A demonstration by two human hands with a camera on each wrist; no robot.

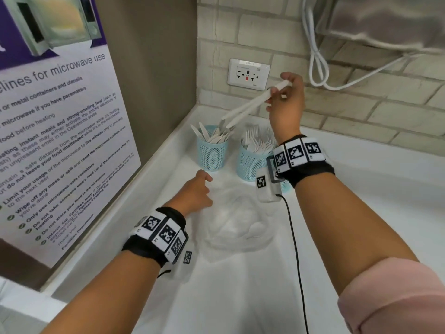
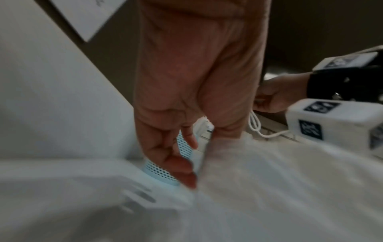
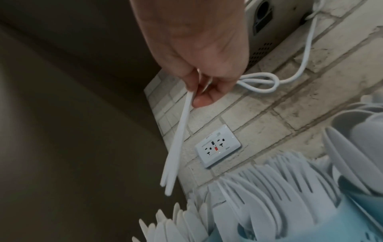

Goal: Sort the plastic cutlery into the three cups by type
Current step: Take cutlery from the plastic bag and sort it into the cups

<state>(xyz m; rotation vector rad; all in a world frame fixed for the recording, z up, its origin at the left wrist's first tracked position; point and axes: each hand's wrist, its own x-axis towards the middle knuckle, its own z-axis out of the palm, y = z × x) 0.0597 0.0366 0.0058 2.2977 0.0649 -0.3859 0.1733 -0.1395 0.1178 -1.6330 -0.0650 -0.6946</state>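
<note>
My right hand [image 1: 277, 92] pinches two long white plastic cutlery pieces [image 1: 243, 109] by one end; they look like knives. They slant down to the left, with their free ends just above the left blue mesh cup [image 1: 212, 155], which holds knives. The right wrist view shows the same pair [image 3: 178, 139] hanging from my right hand [image 3: 196, 93] over the knives [image 3: 186, 226]. The middle cup [image 1: 250, 165] holds forks [image 3: 279, 180]. Spoons [image 3: 352, 131] stand in a third cup, mostly hidden behind my right wrist. My left hand [image 1: 204, 186] grips the edge of a clear plastic bag [image 1: 236, 222] on the counter.
The white counter [image 1: 361, 177] ends at a brick wall with a power socket [image 1: 248, 74] and a looped white cable [image 1: 317, 68]. A microwave poster [image 1: 55, 131] covers the left wall close to the cups. A black wire [image 1: 296, 249] runs across the counter.
</note>
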